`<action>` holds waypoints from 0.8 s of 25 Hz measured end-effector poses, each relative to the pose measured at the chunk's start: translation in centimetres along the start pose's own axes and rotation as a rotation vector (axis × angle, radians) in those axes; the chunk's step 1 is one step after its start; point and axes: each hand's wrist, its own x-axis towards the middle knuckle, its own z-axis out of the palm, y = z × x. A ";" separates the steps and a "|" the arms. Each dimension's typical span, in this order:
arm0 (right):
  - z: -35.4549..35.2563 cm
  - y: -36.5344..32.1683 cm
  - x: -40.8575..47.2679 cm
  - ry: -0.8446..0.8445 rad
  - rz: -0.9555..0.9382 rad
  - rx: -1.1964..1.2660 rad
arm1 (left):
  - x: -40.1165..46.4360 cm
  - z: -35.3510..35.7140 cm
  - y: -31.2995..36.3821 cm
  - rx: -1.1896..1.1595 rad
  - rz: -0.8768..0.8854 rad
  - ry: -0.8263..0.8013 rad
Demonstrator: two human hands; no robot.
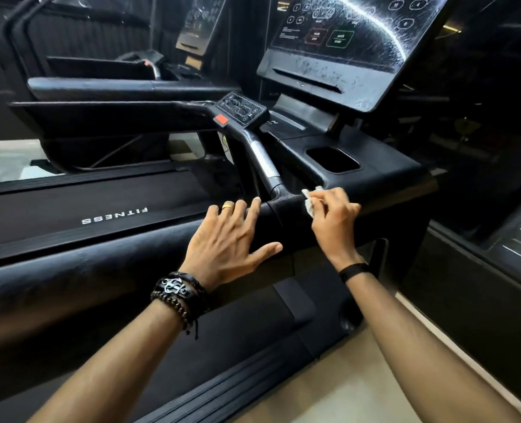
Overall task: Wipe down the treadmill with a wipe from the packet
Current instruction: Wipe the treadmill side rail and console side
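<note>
Both forearms are extending forward from the lower edge of the view, toward 12 o'clock. The left hand (231, 236) is lying palm down with fingers straight and spread, the thumb pointing toward 3 o'clock. The left wrist is wearing dark bracelets (178, 296), and one finger is wearing a gold ring (227, 206). The right hand (334, 218), at 2 o'clock from the left, is curling its fingers and pinching a white wipe (309, 204). The right wrist is wearing a black band (353, 271).

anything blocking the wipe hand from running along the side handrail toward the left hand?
Only the left hand itself: it lies flat on the side handrail, fingers spread, directly in that path. The right hand pinches the white wipe at the handrail's console end; the short stretch of rail between the hands looks bare.
</note>
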 end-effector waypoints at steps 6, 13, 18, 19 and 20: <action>0.4 -0.1 -3.7 -0.079 -0.309 0.048 | 1.1 0.5 1.3 0.019 -0.101 -0.018; 1.1 0.0 -4.3 0.099 -0.081 0.117 | 3.0 0.7 2.6 0.030 -0.077 -0.047; 0.3 3.2 -4.0 0.129 -0.062 0.091 | 2.9 0.8 2.7 0.036 -0.085 -0.022; 0.4 3.4 -3.8 0.176 0.054 0.119 | 2.9 0.8 2.7 0.029 -0.087 -0.026; 0.5 2.9 -4.1 0.195 0.116 0.148 | 2.8 0.8 2.7 0.029 -0.091 -0.031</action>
